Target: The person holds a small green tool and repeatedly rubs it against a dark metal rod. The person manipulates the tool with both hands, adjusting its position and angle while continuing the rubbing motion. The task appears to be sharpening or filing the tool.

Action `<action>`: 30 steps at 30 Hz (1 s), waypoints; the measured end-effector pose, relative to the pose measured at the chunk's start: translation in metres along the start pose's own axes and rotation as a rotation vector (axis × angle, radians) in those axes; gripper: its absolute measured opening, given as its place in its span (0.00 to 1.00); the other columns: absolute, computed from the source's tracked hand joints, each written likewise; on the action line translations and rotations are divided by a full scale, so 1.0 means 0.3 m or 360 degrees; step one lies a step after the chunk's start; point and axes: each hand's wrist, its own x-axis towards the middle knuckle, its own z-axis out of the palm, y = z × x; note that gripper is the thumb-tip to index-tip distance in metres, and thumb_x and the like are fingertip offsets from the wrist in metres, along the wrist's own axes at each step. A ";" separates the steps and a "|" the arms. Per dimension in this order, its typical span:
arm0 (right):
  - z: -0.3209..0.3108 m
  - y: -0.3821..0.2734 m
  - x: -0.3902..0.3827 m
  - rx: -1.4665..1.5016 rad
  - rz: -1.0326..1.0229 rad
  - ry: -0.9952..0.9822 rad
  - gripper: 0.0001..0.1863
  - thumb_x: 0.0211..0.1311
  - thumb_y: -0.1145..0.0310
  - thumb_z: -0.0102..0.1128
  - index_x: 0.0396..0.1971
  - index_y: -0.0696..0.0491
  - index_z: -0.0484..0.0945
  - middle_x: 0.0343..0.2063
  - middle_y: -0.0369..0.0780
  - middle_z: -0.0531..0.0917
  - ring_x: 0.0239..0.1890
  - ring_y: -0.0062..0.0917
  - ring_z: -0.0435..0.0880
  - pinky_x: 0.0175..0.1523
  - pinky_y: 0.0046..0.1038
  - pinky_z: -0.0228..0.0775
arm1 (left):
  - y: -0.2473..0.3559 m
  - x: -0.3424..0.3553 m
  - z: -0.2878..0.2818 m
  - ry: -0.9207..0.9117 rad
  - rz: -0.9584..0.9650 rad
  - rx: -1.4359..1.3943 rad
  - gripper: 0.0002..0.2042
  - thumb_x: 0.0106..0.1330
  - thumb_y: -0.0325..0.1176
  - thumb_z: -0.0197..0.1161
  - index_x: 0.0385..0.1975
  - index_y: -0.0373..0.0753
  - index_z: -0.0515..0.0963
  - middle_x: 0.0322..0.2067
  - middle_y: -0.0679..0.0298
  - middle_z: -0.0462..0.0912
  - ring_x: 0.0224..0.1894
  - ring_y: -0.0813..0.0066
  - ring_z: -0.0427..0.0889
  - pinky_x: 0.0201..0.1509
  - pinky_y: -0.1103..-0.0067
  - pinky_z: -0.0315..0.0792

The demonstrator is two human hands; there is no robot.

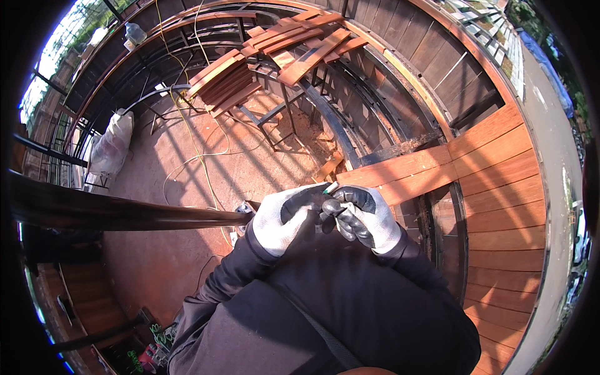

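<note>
I have both hands up close in front of my chest, in white gloves with black palms, and a small white-and-green stick (330, 188) sits right between my fingertips. My left hand (279, 219) bends its fingers in toward it from the left; my right hand (370, 219) has its fingers curled close together from the right. I cannot tell which hand has the stick clamped, or whether both do. To my left, a dark pole (137, 209) runs in close to my left hand. Reddish boards (509, 206) line the bench on the right, more planks (228, 84) are piled on the far side, and a yellow cable (201, 156) trails over the floor (187, 247).
</note>
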 end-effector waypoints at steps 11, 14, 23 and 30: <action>-0.040 0.012 -0.021 0.0299 0.0034 -0.0102 0.09 0.67 0.74 0.55 0.45 0.61 0.76 0.32 0.37 0.82 0.28 0.13 0.77 0.34 0.18 0.69 | -0.007 -0.016 -0.009 0.0144 0.0666 0.0920 0.17 0.60 0.28 0.56 0.49 0.33 0.77 0.31 0.52 0.80 0.32 0.55 0.81 0.40 0.72 0.74; -0.005 -0.015 -0.023 0.0148 0.0030 -0.0045 0.08 0.67 0.75 0.55 0.43 0.61 0.78 0.33 0.38 0.82 0.33 0.17 0.79 0.40 0.20 0.72 | 0.008 -0.019 0.006 0.0174 0.0646 0.0923 0.16 0.59 0.28 0.54 0.47 0.32 0.78 0.29 0.53 0.80 0.31 0.54 0.81 0.38 0.70 0.73; -0.208 -0.096 -0.055 -0.0276 -0.0975 0.0927 0.11 0.70 0.67 0.49 0.36 0.59 0.76 0.23 0.32 0.71 0.22 0.13 0.68 0.34 0.20 0.68 | -0.026 -0.128 -0.059 0.0388 0.0384 0.0342 0.18 0.64 0.23 0.52 0.54 0.32 0.76 0.29 0.61 0.83 0.29 0.74 0.82 0.37 0.79 0.73; -0.158 -0.154 -0.076 -0.0705 -0.0748 0.0505 0.23 0.67 0.51 0.55 0.35 0.61 0.75 0.23 0.43 0.83 0.12 0.08 0.62 0.19 0.13 0.53 | -0.008 -0.095 -0.038 0.0400 0.0090 -0.0174 0.24 0.71 0.43 0.56 0.55 0.28 0.73 0.24 0.67 0.79 0.19 0.86 0.72 0.23 0.88 0.64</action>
